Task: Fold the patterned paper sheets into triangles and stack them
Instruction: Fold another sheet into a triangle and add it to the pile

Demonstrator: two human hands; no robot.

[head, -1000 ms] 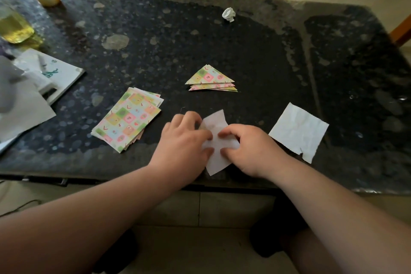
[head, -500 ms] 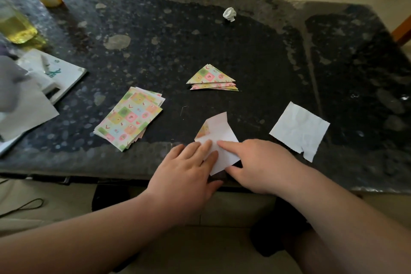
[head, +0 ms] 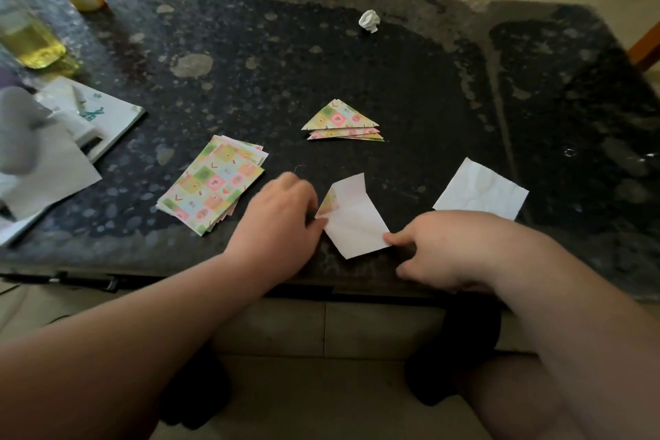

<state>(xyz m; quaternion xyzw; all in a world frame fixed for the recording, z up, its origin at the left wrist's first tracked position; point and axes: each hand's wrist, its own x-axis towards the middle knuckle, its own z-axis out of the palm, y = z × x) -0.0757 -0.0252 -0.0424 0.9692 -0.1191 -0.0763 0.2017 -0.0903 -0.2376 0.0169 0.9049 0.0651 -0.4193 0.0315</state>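
Nearest the person, at the front edge of the dark speckled stone table (head: 393,75), lies the one patterned paper sheet in work (head: 357,225), plain white side up, with a corner turned over at its left to show the pastel print. The right hand (head: 446,246) pinches the sheet's lower right corner between thumb and forefinger, its other fingers curled under, probably to hold the paper steady for the fold. The left hand (head: 282,221) has its fingers curled at the sheet's left edge; it is blurred, but it seems to nip the paper just below the turned corner. Just beside the left hand sits the loose pile of unfolded pastel checked sheets (head: 210,186), handy as a supply. A creased white paper square (head: 480,189) lies apart on the right. Farther in, the stack of finished patterned triangles (head: 341,120) rests clear of the working spot. At the far left a white booklet (head: 107,114) bears green marks too blurred to read; no other writing shows.
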